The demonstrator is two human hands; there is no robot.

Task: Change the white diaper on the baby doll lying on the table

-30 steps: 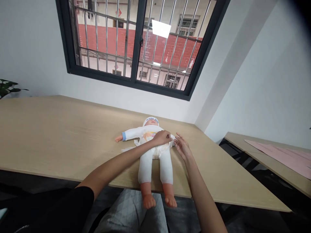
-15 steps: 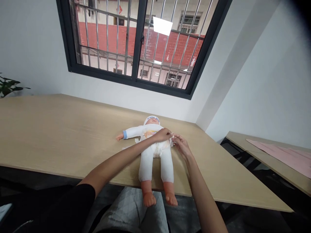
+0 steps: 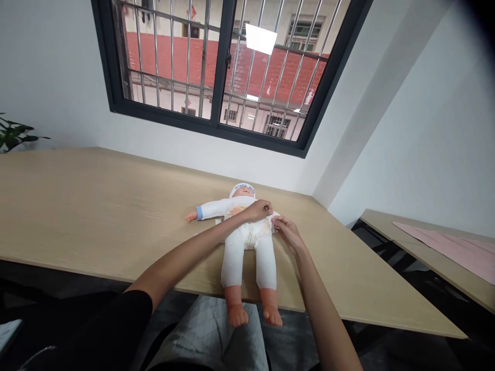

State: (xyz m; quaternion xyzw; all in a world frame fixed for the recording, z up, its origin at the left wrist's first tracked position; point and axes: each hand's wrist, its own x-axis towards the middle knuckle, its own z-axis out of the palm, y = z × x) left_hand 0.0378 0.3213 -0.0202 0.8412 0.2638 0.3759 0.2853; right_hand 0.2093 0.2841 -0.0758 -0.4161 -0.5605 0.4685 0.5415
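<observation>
A baby doll (image 3: 266,263) in white clothes and a printed cap lies on its back on the wooden table, its feet over the front edge. Round its hips is a white diaper (image 3: 251,236) with faint print. My left hand (image 3: 260,210) reaches across the doll's belly, its fingers curled together near the waist; what they hold, if anything, is too small to tell. Beside the doll's hip, my right hand (image 3: 285,230) pinches the white edge of the diaper. A small white tab (image 3: 218,221) sticks out at the other side of the waist.
The wooden table (image 3: 116,206) runs along a wall below a barred window (image 3: 216,129). On the right, a second table (image 3: 381,219) bears a pink cloth (image 3: 456,247). A plant (image 3: 17,135) stands at the far left.
My left hand has risen slightly and moved a little apart from my right hand. The white material between my fingertips now lies lower, at my right fingers.
</observation>
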